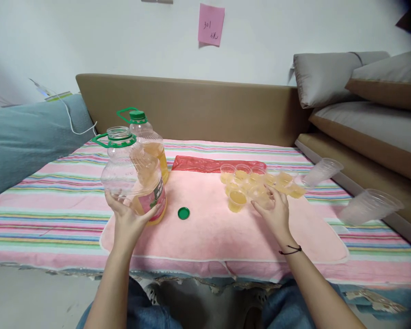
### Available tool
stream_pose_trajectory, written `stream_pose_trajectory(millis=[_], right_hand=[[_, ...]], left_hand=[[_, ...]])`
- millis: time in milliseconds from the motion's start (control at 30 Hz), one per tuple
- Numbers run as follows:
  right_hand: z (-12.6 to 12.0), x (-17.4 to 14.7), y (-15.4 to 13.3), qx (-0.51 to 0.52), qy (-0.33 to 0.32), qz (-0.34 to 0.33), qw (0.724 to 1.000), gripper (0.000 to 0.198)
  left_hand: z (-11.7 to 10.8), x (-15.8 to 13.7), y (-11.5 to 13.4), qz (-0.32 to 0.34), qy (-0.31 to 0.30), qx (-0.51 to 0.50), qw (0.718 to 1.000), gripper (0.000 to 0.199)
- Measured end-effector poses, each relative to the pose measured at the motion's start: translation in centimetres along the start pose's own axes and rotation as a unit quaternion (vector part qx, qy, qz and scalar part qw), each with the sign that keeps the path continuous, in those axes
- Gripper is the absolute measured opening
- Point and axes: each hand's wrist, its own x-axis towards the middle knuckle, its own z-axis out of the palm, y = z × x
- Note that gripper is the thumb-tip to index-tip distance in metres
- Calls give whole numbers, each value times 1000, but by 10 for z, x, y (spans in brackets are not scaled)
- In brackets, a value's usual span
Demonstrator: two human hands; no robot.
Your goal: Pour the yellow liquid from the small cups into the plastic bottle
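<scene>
My left hand [129,221] is wrapped round the lower side of a big clear plastic bottle [118,173]. This bottle has a green handle ring, an uncapped mouth and yellowish drink low inside. Behind it stands a second bottle [157,151] with its green cap on. A loose green cap [183,213] lies on the pink mat. Over to the right, my right hand [276,212] grips a clear plastic cup [258,194] between thumb and fingers; its contents are hard to make out. Beside it stands a cup of yellow drink [237,201], with several more cups [242,172] grouped behind.
A crumpled red plastic bag [205,164] lies behind the cups. Two stacks of clear cups, a farther one [324,171] and a nearer one [370,208], lie at the right. The pink mat [205,237] covers part of a striped cloth. Cushions [380,123] are piled at the right.
</scene>
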Motion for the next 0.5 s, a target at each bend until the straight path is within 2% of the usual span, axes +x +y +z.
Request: stream_pose_trajectory(millis=[100,200,333,500], right_hand=[[3,2,7,84,-12,54,995,66],[3,5,13,123,-5,91,988,69],[-3,14,22,98,31,72,992,70],[-10,32,34,6,29,54,998,75]], left_hand=[[0,1,-4,5,-3,0,1000,150],[0,2,-4,16,-5,-2,1000,149],[0,2,4,24,-4,-9,1000,147],[2,1,9,23,7,4,1000,143]])
